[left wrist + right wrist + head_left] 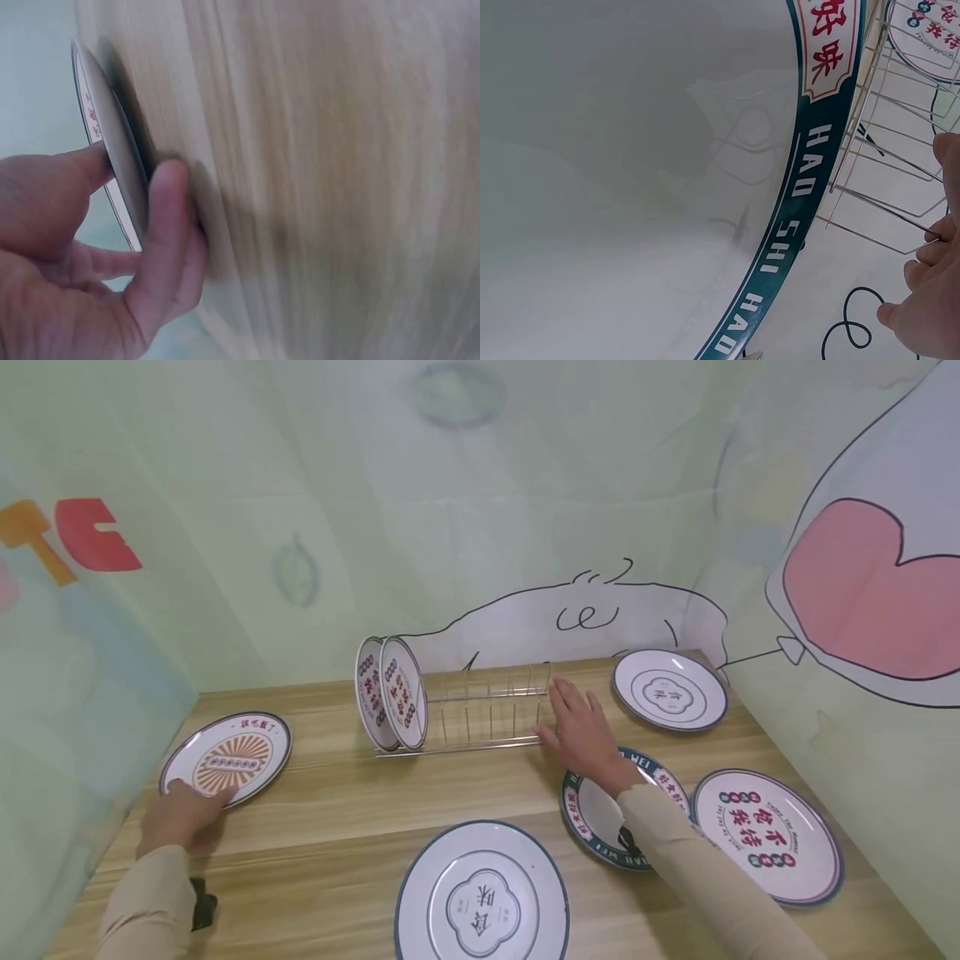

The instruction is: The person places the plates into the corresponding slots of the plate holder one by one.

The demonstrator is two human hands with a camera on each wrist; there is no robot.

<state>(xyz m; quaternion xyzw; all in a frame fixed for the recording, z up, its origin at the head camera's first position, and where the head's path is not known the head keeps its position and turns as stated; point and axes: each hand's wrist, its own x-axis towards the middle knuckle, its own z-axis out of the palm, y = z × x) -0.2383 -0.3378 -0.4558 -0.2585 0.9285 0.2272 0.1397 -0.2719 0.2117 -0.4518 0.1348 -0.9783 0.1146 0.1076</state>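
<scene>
My left hand (180,814) pinches the near edge of a white plate (238,760) with an orange sunburst, at the table's left side. The left wrist view shows the plate tilted, its edge between thumb and fingers, close to the wood. At the back middle stands a wire dish rack (465,748). Two white plates with red lettering, one outer (368,689) and one inner (405,693), stand upright in its left end. My right hand (588,735) holds the rack's right end, fingers at the end wires. Beneath the right forearm lies a teal-rimmed plate (810,172).
A blue-rimmed plate (427,902) lies at the front middle. On the right are a plate with red and green lettering (806,852) and, farther back, a blue-rimmed plate (705,689). Printed cloth walls (300,485) enclose the wooden table (322,810) at back and sides.
</scene>
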